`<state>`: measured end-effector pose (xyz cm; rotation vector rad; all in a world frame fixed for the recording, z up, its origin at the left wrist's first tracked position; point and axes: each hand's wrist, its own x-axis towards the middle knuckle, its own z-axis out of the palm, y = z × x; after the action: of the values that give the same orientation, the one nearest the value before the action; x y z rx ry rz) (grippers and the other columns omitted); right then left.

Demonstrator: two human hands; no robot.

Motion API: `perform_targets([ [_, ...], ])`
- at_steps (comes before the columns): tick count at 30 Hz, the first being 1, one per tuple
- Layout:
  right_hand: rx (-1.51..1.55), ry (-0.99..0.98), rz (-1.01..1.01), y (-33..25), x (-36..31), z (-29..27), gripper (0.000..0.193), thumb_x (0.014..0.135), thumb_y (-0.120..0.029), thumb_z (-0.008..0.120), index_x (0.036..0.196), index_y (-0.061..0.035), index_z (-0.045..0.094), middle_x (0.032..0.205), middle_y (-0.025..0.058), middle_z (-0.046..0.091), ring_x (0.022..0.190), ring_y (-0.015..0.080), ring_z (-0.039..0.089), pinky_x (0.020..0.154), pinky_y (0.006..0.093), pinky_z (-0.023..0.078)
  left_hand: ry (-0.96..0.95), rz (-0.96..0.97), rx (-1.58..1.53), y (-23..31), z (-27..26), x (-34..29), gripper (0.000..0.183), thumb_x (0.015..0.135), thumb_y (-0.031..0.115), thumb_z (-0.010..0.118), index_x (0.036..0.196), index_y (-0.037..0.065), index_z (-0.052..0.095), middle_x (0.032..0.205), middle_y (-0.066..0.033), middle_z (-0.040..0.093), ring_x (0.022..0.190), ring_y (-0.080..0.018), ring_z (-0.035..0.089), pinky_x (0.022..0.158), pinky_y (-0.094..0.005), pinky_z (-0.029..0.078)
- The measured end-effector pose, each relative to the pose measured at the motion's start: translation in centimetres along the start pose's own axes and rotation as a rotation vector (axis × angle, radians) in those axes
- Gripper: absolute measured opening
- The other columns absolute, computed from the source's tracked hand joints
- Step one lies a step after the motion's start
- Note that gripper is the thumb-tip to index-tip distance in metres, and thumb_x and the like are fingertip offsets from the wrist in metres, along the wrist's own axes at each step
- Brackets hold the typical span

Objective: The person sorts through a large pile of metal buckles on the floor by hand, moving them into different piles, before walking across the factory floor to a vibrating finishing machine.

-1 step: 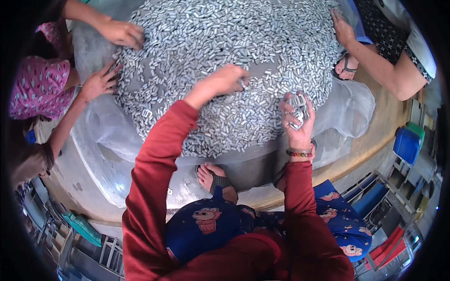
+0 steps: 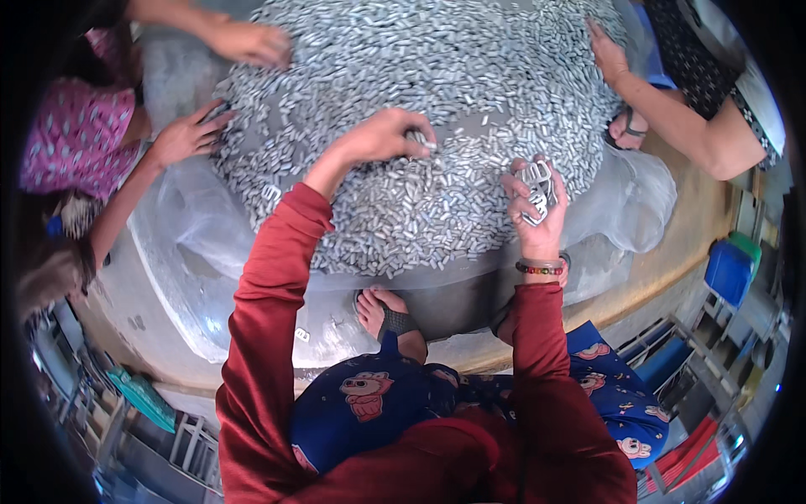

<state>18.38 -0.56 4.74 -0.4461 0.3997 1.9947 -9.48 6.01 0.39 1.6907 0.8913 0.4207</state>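
A wide heap of small silvery metal pieces (image 2: 420, 223), like short cylinders, is spread before me. Over its middle, my left hand (image 2: 376, 137) has its fingers curled round a small silvery piece (image 2: 422, 139), partly hidden by the fingers. Palm up at the heap's near right edge, my right hand (image 2: 546, 238) holds several flat, slotted metal pieces (image 2: 535, 174) that look like buckles. A similar slotted piece (image 2: 270, 193) lies on the heap's left part. Another slotted piece (image 2: 302, 334) rests on the sheet near my foot.
Translucent plastic sheeting (image 2: 197, 223) lies under the heap. At the left, another person's hands (image 2: 252, 44) work at its edge; a hand (image 2: 610, 57) of someone else touches the right edge. My sandalled foot (image 2: 378, 307) is at the near side. Blue chairs (image 2: 729, 270) stand far right.
My left hand has shifted slightly left, and the small piece in its fingers shows more clearly. The hand at upper left has moved right over the heap. My right hand stays nearly in place.
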Motion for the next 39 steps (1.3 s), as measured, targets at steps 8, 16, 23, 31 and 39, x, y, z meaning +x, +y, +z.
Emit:
perform_targets([
  [8, 0.073, -0.180, 0.160, 6.1, 4.0, 2.2, 0.023, 0.088, -0.026, 0.051, 0.098, -0.0056, 0.053, 0.104, 0.0128, 0.044, 0.077, 0.0179, 0.038, 0.038, 0.0186, 0.034, 0.241, -0.173, -0.926, 4.0, -4.0, -8.0, 0.039, 0.086, 0.000, 0.051, 0.125, -0.002, 0.046, 0.108, -0.0111, 0.059, 0.097, -0.0176, 0.060, 0.082, -0.0230, 0.050],
  [16, -0.013, -0.103, 0.222, 7.7, 4.8, 3.6, 0.019, 0.083, -0.021, 0.056, 0.090, -0.0031, 0.052, 0.106, 0.0125, 0.044, 0.080, 0.0176, 0.040, 0.037, 0.0179, 0.033, 0.591, -0.607, 0.938, 3.7, -0.7, -10.4, 0.046, 0.078, 0.000, 0.056, 0.122, 0.010, 0.051, 0.106, -0.0127, 0.057, 0.103, -0.0259, 0.054, 0.085, -0.0371, 0.048],
  [23, -0.045, -0.101, 0.003, 2.9, 3.1, 3.7, 0.019, 0.085, -0.019, 0.056, 0.099, -0.0071, 0.057, 0.104, 0.0139, 0.048, 0.081, 0.0198, 0.042, 0.042, 0.0192, 0.037, 0.358, -0.068, 0.840, 1.2, 5.9, -8.4, 0.021, 0.072, 0.008, 0.062, 0.092, 0.005, 0.058, 0.095, -0.0110, 0.057, 0.097, -0.0299, 0.055, 0.078, -0.0407, 0.047],
  [31, -0.023, -0.038, 0.036, 5.1, 2.4, 1.3, 0.031, 0.090, -0.030, 0.048, 0.113, -0.0096, 0.055, 0.110, 0.0141, 0.051, 0.095, 0.0280, 0.046, 0.065, 0.0307, 0.050, 0.723, -0.298, 0.468, 2.1, -1.8, -9.0, 0.024, 0.078, 0.010, 0.058, 0.102, 0.006, 0.059, 0.083, -0.0139, 0.064, 0.078, -0.0290, 0.061, 0.070, -0.0380, 0.048],
  [39, -0.235, 0.066, 0.185, 8.6, 2.9, -0.3, 0.033, 0.090, -0.031, 0.048, 0.115, -0.0096, 0.054, 0.112, 0.0172, 0.054, 0.100, 0.0359, 0.051, 0.073, 0.0414, 0.052, 0.861, -0.137, 0.052, 6.6, -2.6, -9.5, 0.028, 0.085, 0.007, 0.056, 0.113, 0.008, 0.057, 0.078, -0.0092, 0.062, 0.071, -0.0154, 0.060, 0.068, -0.0295, 0.047],
])
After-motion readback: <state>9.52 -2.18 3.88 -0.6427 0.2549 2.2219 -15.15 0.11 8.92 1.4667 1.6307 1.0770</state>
